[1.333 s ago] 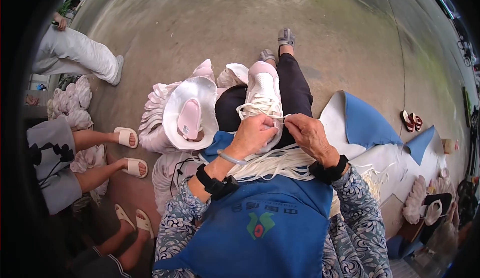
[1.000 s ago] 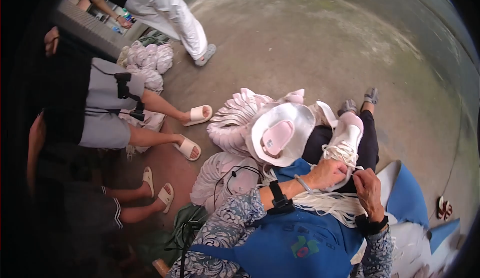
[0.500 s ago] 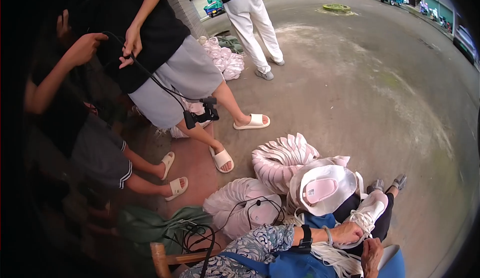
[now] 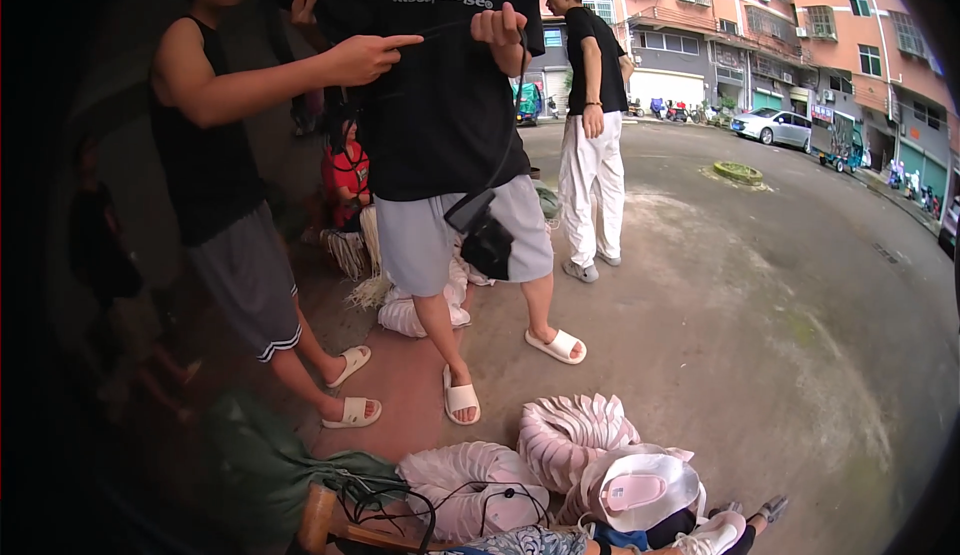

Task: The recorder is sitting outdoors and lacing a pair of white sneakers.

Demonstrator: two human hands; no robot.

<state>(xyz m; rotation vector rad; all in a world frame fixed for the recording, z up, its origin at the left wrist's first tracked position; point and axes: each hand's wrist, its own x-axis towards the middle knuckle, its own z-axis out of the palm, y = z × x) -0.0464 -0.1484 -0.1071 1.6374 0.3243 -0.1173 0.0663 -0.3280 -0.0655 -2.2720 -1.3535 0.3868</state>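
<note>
Both of my hands are out of the picture below the lower edge. Only my patterned left sleeve [image 4: 520, 540] and a sliver of forearm show there. A white lace-up shoe [image 4: 718, 533] lies beyond them at the lower right, partly cut off; whether a hand touches it is hidden. Beside it are a blue cloth [image 4: 618, 535] and a white rounded bundle [image 4: 660, 480] with a pink insole-shaped piece [image 4: 636, 492] on top. Curved stacks of pale pink shoe pieces [image 4: 570, 430] lie further off, and a similar stack [image 4: 450, 480] to the left has a black cord [image 4: 512, 495] across it.
A green sack [image 4: 260, 470] and a wooden chair post [image 4: 317, 520] are at lower left. A standing person [image 4: 450, 125] holds a cable with a black device [image 4: 487, 240] hanging; another person [image 4: 215, 155] reaches toward it. Someone in white trousers [image 4: 592, 175] stands farther back.
The view has tilted up, so my hands and most of the shoe have dropped out below. The people nearby now show higher up, and buildings have come into sight.
</note>
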